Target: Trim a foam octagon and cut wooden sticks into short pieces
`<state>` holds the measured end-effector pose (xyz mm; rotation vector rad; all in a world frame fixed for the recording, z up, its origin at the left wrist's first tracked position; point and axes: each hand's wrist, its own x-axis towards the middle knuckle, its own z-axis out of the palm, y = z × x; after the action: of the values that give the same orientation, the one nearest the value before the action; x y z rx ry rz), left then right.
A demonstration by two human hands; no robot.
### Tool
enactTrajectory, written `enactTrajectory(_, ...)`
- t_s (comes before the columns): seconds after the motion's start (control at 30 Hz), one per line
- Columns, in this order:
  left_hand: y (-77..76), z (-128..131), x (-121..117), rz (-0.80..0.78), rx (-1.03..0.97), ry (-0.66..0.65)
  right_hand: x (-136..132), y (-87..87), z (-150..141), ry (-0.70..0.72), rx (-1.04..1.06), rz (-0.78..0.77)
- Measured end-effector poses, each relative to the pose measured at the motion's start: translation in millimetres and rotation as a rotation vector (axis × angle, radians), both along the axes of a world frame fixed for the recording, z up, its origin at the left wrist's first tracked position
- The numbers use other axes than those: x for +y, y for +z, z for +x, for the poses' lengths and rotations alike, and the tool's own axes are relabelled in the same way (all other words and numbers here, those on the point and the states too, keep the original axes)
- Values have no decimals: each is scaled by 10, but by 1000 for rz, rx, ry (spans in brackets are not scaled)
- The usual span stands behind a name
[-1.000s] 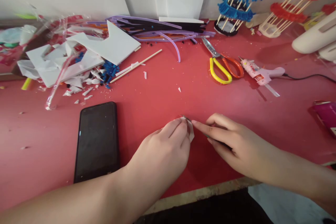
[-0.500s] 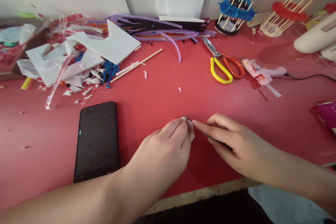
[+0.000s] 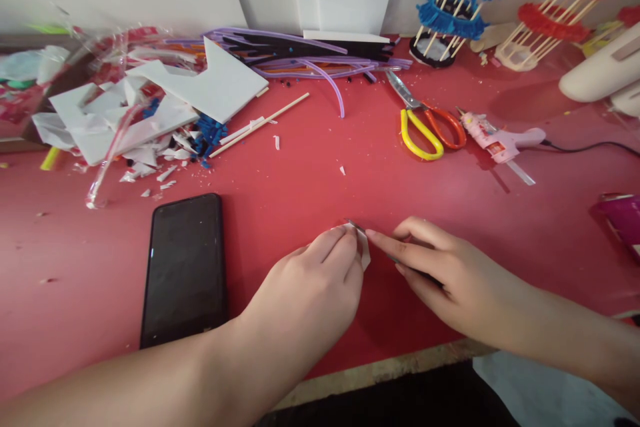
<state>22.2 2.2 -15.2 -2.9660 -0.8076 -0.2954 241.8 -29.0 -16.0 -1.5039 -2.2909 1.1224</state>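
My left hand (image 3: 320, 273) is closed over a small piece of white foam board (image 3: 367, 255) and presses it on the red table. Only the board's right and upper edges show past the fingers. In my right hand (image 3: 440, 267) is a thin craft knife (image 3: 356, 225), with the index finger stretched along it. The blade's tip lies at the board's upper right edge, close to the left fingertips. Most of the knife's handle is hidden under the right hand.
A black phone (image 3: 185, 267) lies left of my hands. Beyond are scissors (image 3: 420, 120), a pink glue gun (image 3: 500, 137) with a cord, wooden sticks (image 3: 260, 125), white board scraps (image 3: 220, 83) and pipe cleaners (image 3: 300, 60). Blue (image 3: 453, 17) and red (image 3: 555, 20) stick models stand at the back right.
Almost nothing differs. Both hands, the knife and the white board keep nearly the same place.
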Motion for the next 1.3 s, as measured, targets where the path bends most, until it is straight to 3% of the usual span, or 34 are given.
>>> enactTrajectory(0.83, -16, -33, 12, 15, 24, -27, 41, 88, -58, 23, -90, -55)
enactTrajectory(1.3, -15, -7, -10, 7, 55, -14, 26, 44, -40, 15, 3, -35)
